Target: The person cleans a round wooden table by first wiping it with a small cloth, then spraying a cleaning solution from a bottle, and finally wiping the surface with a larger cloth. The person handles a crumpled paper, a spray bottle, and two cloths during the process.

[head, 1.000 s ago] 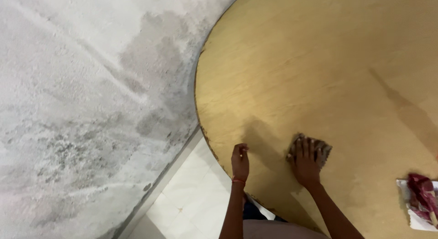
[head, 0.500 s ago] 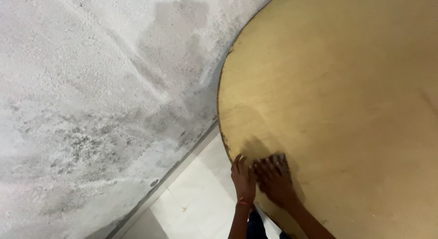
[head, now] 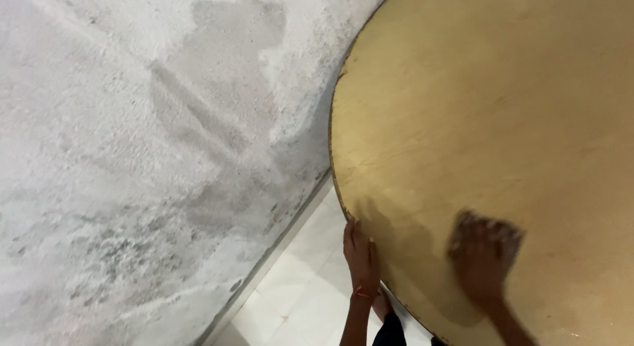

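So the right hand (head: 482,257) is flat on a round wooden tabletop (head: 502,108), palm down, fingers spread over a small scrubbing pad (head: 492,228), pressing it down rather than gripping it. It's motion-blurred, so I can't tell how far the fingertips curl around it. The pad sits near the tabletop's lower-left edge, a little way in from the rim, mostly hidden under the hand.

The left hand (head: 360,257) rests on that same rim, fingers straight and close together, lying along the edge with nothing in it.

My guess on the pad: light, soft, squashy, coarse and greyish-brown where it peeks out past the fingertips. It'd bunch up or slip out if you only pinch a corner, so flat pressure from the whole palm looks like the way to hold it.

The top is smooth, tan, plywood-looking, with a faint sheen and a chipped, darker rim on the left. Behind it there's a rough grey plaster wall (head: 132,154) with dark damp-looking blotches, and pale floor tiles (head: 304,286) below.
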